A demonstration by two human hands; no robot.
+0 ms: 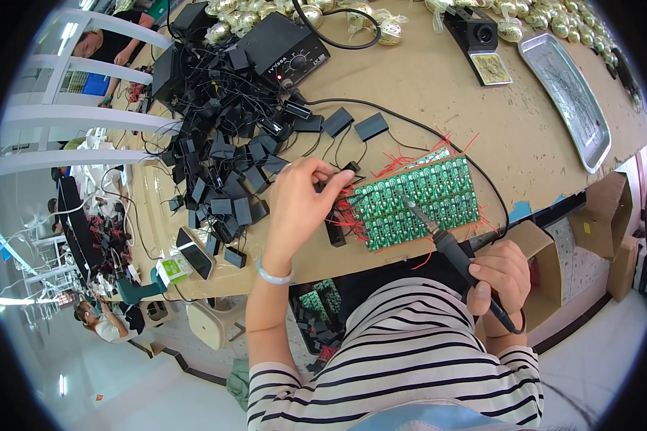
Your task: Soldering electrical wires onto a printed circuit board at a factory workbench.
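My right hand [499,276] grips a soldering iron [459,251] by its black handle. The iron's metal tip points at a panel of green circuit boards [415,205] with red wires sticking out along its edges. At the panel's left edge, my left hand [302,197] has its thumb and forefinger pinched on a small black plastic case [351,169] with dark leads. Those leads run toward the board, where their ends are too fine to make out. Another black case [335,233] lies just below my left fingers.
A large heap of black cases with wires [230,151] covers the left side of the table. Behind it stands a soldering station [284,54], its cord looping round the panel. A soldering iron stand [482,50], a metal tray [564,97] and a phone [195,253] also lie there.
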